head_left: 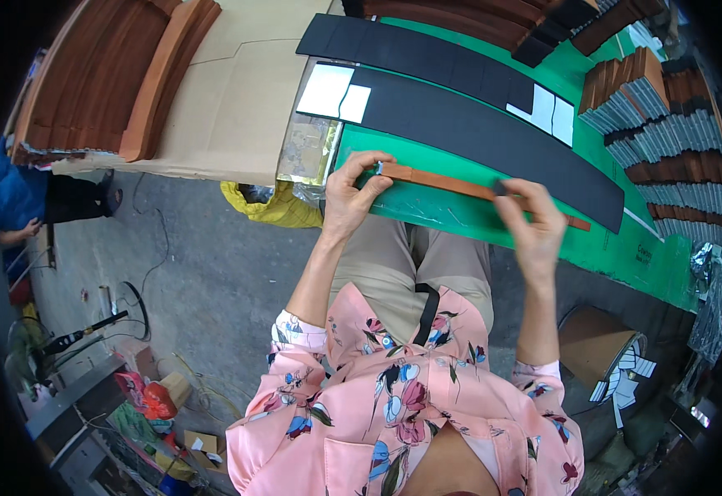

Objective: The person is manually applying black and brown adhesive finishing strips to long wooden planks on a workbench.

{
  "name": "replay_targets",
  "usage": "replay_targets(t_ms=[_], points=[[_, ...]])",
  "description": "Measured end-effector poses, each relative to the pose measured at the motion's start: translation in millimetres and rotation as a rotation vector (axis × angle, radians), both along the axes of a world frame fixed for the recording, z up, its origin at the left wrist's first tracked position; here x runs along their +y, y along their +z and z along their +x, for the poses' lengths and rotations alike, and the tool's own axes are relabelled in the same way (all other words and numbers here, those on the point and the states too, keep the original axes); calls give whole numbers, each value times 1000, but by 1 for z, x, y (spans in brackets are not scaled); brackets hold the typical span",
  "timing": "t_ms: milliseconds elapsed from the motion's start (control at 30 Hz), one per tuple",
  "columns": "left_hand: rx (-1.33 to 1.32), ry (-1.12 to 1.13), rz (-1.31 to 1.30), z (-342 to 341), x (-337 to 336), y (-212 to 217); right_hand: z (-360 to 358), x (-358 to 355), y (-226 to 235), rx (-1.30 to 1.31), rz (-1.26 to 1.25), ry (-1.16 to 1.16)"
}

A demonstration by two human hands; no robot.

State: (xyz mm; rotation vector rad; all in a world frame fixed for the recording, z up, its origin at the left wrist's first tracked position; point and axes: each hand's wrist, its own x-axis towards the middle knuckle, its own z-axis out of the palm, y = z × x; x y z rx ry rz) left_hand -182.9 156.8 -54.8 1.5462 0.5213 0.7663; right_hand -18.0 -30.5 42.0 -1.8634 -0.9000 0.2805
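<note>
A long, narrow brown strap (443, 181), which looks like leather, lies slanting across the near side of the green tabletop (402, 147). My left hand (351, 188) is closed on its left end, thumb and fingers pinching it near a small light bit at the tip. Over the strap's right half, my right hand (536, 221) pinches a small dark piece (500, 188) against or just above the strap. That hand is slightly blurred, so contact is hard to make out. Beyond the strap stretch two long black panels, a nearer one (476, 124) and a farther one (427, 51).
White sheets (328, 89) lie at the panels' ends. Brown strips are stacked on cardboard (241, 91) at left, and more stacks (675, 157) stand at right. Below are a yellow bag (274, 208) and a bin (596, 343) with paper strips. Another person (26, 194) is at far left.
</note>
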Motion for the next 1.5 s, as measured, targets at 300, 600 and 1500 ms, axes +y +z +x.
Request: replay_targets(t_ms=[300, 600, 1500], points=[[-101, 38, 101, 6, 0, 0, -40, 76, -10, -161, -39, 179], [-180, 41, 158, 10, 2, -2, -48, 80, -7, -189, -134, 180], [-171, 40, 222, 9, 3, -7, -47, 86, -2, -137, -191, 192]])
